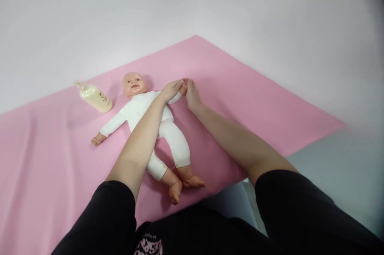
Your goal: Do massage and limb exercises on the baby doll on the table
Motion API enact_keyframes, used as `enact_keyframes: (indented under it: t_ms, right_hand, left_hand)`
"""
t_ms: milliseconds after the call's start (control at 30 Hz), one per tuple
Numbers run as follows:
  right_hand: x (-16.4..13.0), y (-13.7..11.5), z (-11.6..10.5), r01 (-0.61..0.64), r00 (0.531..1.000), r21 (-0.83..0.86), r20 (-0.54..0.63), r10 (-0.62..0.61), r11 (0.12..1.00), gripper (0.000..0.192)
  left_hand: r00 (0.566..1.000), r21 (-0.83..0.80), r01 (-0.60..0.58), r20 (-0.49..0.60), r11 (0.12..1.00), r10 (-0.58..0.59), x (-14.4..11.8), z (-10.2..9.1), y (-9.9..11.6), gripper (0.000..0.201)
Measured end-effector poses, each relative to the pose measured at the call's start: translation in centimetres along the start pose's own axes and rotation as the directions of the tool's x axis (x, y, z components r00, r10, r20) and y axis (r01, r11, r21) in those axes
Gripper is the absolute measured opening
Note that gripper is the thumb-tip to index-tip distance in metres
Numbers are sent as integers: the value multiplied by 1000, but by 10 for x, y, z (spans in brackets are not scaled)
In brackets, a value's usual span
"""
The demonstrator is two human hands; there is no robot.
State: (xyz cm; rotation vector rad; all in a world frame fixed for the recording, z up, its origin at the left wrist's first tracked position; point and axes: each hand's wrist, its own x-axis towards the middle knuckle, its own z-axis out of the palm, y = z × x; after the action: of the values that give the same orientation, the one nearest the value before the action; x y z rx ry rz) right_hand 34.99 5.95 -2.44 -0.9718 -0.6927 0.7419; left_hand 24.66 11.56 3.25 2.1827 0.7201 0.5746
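Gently, both hands work the doll [150, 127], lying face-up on the pink sheet [255, 99]: left hand [171, 89] and right hand [192, 94] pinch its far arm; keep that grip light, the arm supported.

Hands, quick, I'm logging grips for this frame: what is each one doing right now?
Left hand: closed on the doll's arm, by its hand.
Right hand: touching the same doll hand; whether it grips cannot be told.
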Motion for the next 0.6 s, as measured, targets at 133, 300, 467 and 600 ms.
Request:
enact_keyframes:
  t_ms: [133,300,467,600]
  right_hand:
    - [0,-1,1,59,998,-17,25,-59,998,55]
    - [2,1,1,59,996,-11,65,-59,998,48]
    - [-1,0,1,84,991,-33,105,-80,996,51]
    - [-2,0,4,100,985,-20,145,-96,995,60]
  left_hand:
    - [1000,0,5,-19,1000,-5,0,0,0,46]
    - [1000,-40,0,-20,999,-1,1,1,-1,57]
    - [999,-50,17,35,999,-15,0,2,-1,61]
    - [995,-50,68,-67,996,-71,0,0,0,65]
